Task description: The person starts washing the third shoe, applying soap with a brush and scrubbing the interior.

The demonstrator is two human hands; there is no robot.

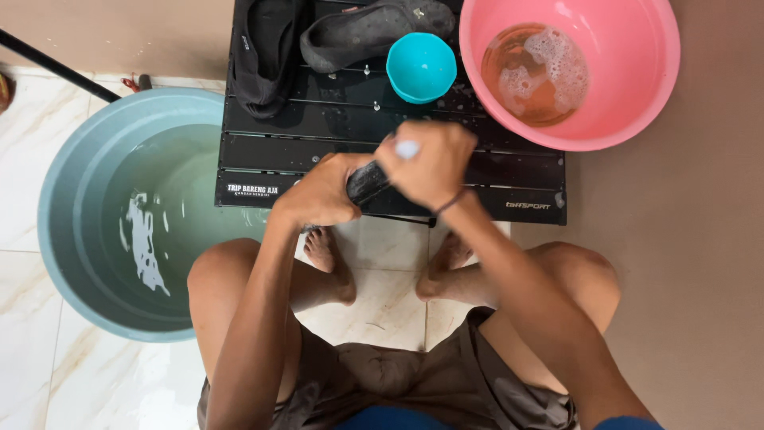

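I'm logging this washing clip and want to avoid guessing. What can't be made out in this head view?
- Dark item gripped between left hand and right hand: mostly covered by both hands, so its kind is unclear.
- Pale object at the right hand's fingers: too small and blurred to identify.
- Pink basin and the dark shoes: cut off by the top edge.
- Grey tub: its right side is hidden under the black table.

Pretty bright, even daylight-ish lighting, nothing harsh. Catching white glare off the water in the grey tub [72, 231] and off the wet black table [318, 151]. Getting slight motion blur around both hands; otherwise staying sharp.
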